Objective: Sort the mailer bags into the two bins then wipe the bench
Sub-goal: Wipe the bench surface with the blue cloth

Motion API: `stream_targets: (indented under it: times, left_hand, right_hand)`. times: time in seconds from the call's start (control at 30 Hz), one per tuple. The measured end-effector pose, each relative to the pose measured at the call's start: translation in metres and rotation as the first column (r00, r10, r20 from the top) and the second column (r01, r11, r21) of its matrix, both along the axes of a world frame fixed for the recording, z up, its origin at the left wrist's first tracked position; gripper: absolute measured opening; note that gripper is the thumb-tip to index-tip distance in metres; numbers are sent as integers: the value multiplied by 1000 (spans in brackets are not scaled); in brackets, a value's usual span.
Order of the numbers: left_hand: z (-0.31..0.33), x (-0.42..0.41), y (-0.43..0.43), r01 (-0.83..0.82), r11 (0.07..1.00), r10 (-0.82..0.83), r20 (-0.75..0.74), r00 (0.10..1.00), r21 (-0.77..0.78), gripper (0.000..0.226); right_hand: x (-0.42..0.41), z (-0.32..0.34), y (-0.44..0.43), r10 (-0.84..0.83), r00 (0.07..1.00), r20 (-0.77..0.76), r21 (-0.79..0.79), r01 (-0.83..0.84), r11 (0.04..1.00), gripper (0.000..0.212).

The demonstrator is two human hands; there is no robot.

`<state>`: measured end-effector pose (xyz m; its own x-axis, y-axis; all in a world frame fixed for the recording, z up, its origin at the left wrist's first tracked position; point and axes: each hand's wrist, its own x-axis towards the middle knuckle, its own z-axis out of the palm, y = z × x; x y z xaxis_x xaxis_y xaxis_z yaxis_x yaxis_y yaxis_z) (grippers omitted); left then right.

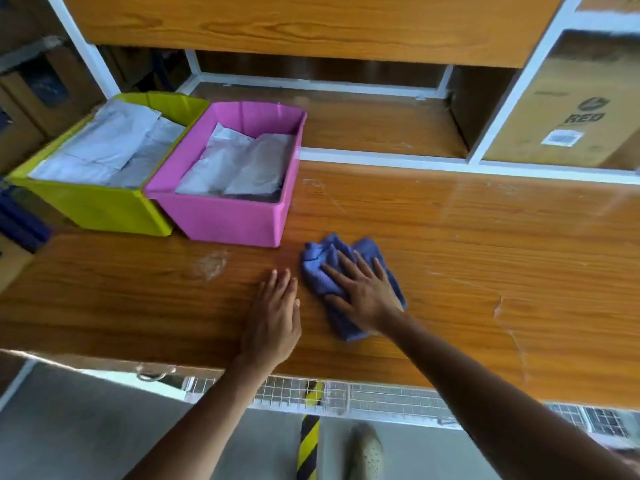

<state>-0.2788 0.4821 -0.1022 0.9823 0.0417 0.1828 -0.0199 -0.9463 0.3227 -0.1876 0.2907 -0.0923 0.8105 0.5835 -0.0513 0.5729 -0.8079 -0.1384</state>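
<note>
A crumpled blue cloth (322,268) lies on the wooden bench (485,258), just right of the pink bin. My right hand (363,292) presses flat on the cloth with fingers spread. My left hand (273,317) rests palm down on the bare bench beside it, holding nothing. The yellow-green bin (104,209) at the far left holds grey mailer bags (114,143). The pink bin (228,220) next to it holds more grey mailer bags (242,164).
A white-framed shelf runs behind the bench, with a cardboard box (571,112) marked RED at the right. Pale scuff marks (211,265) show on the bench top. Below the front edge are a wire rack (346,396) and a yellow-black striped post (308,441).
</note>
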Motion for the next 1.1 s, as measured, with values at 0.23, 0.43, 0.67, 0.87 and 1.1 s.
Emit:
stream_targets:
  times: [0.23, 0.43, 0.67, 0.87, 1.1]
  left_hand:
    - [-4, -8, 6, 68, 997, -70, -42, 997, -37, 68]
    - [-7, -10, 3, 134, 984, -139, -35, 990, -121, 65]
    - [-13, -10, 3, 152, 977, -147, 47, 988, -151, 59]
    - [-14, -7, -2, 119, 979, -108, 68, 992, -167, 54]
    - [-11, -16, 9, 125, 989, -128, -25, 991, -83, 59]
  right_hand:
    - [-12, 1, -126, -575, 818, -2, 43, 575, 817, 78]
    - [-100, -2, -38, -340, 940, -13, 52, 340, 939, 69]
    - [-67, 1, -192, -675, 737, 6, 18, 675, 737, 78]
    - [-79, 1, -129, -859, 510, -39, 60, 860, 507, 70]
    - [-98, 1, -74, -304, 953, -17, 15, 304, 952, 76]
